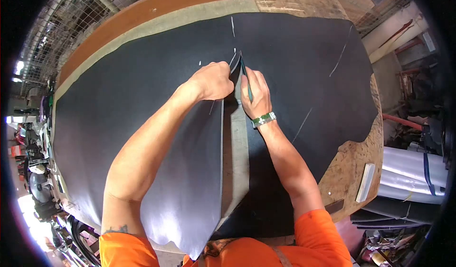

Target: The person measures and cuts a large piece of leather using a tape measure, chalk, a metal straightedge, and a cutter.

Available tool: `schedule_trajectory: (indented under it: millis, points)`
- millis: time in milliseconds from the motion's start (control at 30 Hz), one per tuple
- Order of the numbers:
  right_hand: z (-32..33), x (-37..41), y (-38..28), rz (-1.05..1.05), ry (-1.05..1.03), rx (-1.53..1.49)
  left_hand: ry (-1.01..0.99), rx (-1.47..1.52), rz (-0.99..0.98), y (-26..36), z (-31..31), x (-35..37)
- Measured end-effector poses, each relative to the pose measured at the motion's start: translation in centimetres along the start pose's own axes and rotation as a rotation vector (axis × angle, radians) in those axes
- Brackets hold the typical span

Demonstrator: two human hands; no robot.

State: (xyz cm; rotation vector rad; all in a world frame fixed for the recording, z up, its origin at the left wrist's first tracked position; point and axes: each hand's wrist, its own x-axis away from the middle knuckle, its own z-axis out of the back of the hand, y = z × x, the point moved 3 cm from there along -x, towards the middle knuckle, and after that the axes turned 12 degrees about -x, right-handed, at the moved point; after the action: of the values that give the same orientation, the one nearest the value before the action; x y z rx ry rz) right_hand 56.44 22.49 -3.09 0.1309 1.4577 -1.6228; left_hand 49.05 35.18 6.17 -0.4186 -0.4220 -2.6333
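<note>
A large dark sheet, leather-like [156, 62], covers most of the table and carries several short white marks. A long slit splits it from the near edge up to my hands, baring a pale strip beneath. My left hand [212, 80] is closed on the sheet's edge just left of the slit's upper end and lifts it slightly. In my right hand [257, 93] is a slim dark green cutting tool [245, 71], its tip at the top of the slit. A beaded bracelet [263, 119] circles my right wrist.
Wooden table surface [354, 172] shows at the right, with a pale block [365, 182] on it. Brown material [142, 17] lies along the far left edge. Silvery rolls [411, 172] stand beyond the right side; wire mesh [61, 24] and clutter are at the left.
</note>
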Motion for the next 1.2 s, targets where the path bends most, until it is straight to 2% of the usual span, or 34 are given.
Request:
schedule_trajectory:
  millis: [167,633,833,1033,1200]
  points:
    - [-1.0,-2.0,1.4,-0.031,0.018,-0.01,-0.079,-0.072,-0.006,1.5,0.8,1.0]
    - [-5.0,-8.2,5.4,0.06,0.049,0.038,-0.075,-0.1,-0.009,1.1,4.2,3.3]
    - [-6.2,-11.0,7.6,-0.001,0.021,0.038,-0.09,-0.096,-0.004,1.4,5.3,4.2]
    - [-7.1,-12.7,9.5,-0.036,0.018,-0.022,-0.025,-0.105,-0.003,1.7,5.5,4.9]
    - [-7.9,-14.0,9.5,0.03,0.08,-0.106,0.044,-0.15,-0.029,2.0,5.1,5.3]
